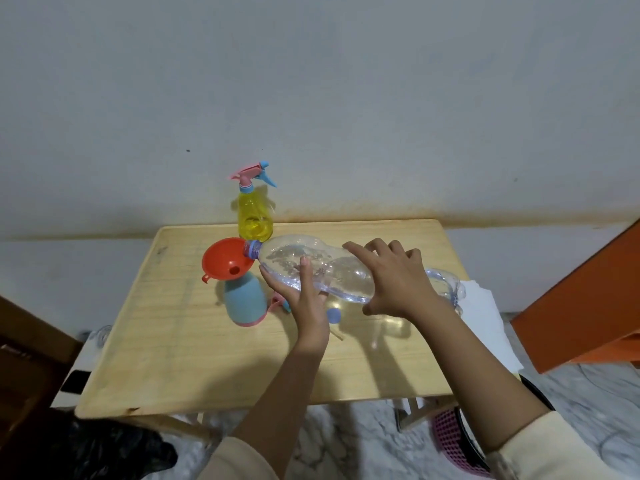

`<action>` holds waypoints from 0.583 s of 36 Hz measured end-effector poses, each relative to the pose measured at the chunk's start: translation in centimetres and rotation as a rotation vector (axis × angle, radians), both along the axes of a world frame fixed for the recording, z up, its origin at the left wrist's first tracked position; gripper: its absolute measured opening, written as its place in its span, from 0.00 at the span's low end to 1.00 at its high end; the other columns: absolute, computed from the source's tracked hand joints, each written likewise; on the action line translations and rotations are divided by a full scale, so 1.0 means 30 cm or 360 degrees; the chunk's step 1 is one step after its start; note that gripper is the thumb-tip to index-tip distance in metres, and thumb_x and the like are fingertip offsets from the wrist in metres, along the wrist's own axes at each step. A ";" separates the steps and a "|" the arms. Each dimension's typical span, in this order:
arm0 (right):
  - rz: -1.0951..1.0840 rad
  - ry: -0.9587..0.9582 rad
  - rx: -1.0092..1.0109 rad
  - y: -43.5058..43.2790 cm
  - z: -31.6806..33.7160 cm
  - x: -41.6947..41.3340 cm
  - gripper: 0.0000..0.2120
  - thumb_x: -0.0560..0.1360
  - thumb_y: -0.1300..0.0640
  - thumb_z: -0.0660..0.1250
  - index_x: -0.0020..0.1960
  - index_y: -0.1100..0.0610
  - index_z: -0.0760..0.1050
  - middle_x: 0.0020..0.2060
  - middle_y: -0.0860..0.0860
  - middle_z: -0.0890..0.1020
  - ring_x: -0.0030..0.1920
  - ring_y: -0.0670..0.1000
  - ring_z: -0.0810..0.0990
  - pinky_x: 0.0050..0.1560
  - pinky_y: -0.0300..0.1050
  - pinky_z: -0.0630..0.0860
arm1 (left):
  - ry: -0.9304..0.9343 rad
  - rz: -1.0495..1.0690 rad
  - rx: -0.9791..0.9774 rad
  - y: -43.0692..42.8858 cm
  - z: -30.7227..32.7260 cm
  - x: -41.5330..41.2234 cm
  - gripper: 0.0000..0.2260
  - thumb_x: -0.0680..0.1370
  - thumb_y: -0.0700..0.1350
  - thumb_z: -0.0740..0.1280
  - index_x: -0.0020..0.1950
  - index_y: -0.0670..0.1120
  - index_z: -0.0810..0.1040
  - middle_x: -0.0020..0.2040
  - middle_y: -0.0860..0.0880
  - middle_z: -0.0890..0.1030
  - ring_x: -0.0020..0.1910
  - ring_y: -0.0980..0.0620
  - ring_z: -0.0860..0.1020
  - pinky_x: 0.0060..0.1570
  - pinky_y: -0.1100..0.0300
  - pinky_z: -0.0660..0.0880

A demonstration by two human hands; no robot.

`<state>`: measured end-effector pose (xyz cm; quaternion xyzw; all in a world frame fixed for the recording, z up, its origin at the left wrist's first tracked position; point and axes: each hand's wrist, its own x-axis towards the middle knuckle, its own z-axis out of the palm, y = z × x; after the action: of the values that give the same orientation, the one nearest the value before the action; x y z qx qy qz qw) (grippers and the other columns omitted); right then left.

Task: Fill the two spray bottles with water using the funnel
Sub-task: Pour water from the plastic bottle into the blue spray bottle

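A large clear plastic water bottle is held nearly level over the wooden table, its blue-ringed mouth resting in a red funnel. The funnel sits in the neck of a light blue spray bottle with a pink base. My left hand supports the water bottle from below near its neck. My right hand grips its middle from above. A yellow spray bottle with a pink and blue trigger head stands behind, at the table's far edge. Water shows inside the clear bottle.
A blue bottle cap lies on the table beside my left hand, with a pink and blue spray head partly hidden behind it. White cloth covers the right table edge. An orange cabinet stands right; a pink basket sits below.
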<state>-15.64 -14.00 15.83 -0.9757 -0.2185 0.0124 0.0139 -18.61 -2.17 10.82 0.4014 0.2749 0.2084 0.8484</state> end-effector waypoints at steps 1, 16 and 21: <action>-0.0002 -0.0010 -0.0009 0.004 0.004 -0.001 0.48 0.60 0.47 0.74 0.72 0.39 0.50 0.64 0.48 0.66 0.60 0.54 0.67 0.56 0.52 0.63 | 0.0008 -0.0002 -0.0007 0.000 0.006 -0.002 0.33 0.79 0.49 0.65 0.74 0.67 0.48 0.78 0.53 0.47 0.65 0.51 0.68 0.57 0.47 0.72; -0.0028 -0.0102 -0.0134 0.026 0.048 -0.018 0.46 0.61 0.49 0.73 0.71 0.39 0.51 0.63 0.47 0.67 0.58 0.54 0.67 0.55 0.52 0.63 | -0.0001 0.0038 -0.0166 0.007 0.034 -0.013 0.32 0.79 0.49 0.65 0.74 0.65 0.49 0.77 0.49 0.57 0.69 0.48 0.70 0.63 0.46 0.71; -0.0028 -0.0138 -0.0164 0.027 0.057 -0.029 0.45 0.61 0.50 0.72 0.71 0.40 0.52 0.63 0.47 0.67 0.58 0.54 0.68 0.54 0.51 0.63 | 0.0016 -0.0028 -0.0210 0.006 0.034 -0.018 0.34 0.78 0.52 0.66 0.74 0.67 0.46 0.74 0.51 0.62 0.69 0.45 0.71 0.55 0.49 0.71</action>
<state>-16.51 -13.18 17.54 -0.9766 -0.2095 -0.0188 -0.0456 -19.16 -2.00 11.85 0.3481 0.2888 0.1804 0.8734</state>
